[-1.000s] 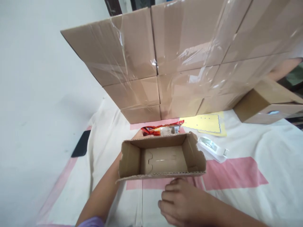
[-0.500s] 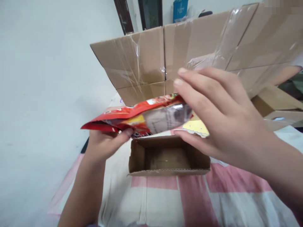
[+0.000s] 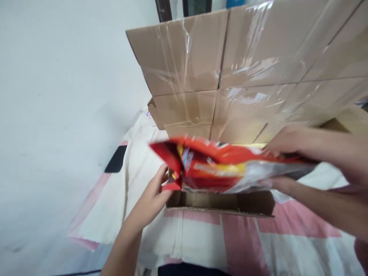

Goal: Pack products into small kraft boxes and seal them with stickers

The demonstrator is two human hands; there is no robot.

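Note:
A red plastic snack packet [image 3: 212, 168], with yellow and clear grey parts, is held level above an open cardboard box [image 3: 218, 209]. My right hand [image 3: 283, 161] is closed on the packet's right end, fingers on top and thumb below; motion blurs it. At the box's left end, my left hand [image 3: 156, 195] has its fingers curled around the wall, close to the packet's lower left corner. That corner partly hides the fingertips. The packet covers the rear of the box and most of its inside.
Behind the box stands a large taped cardboard panel [image 3: 186, 57]. Another cardboard box [image 3: 353, 119] is at the right. A black flat object [image 3: 115, 159] lies near the white wall [image 3: 57, 96]. White and pink cloth [image 3: 198, 237] covers the surface.
My left hand has left the packet and moved down to the box's left end. My right hand has closed on the packet and carried it right and lower. The view has shifted.

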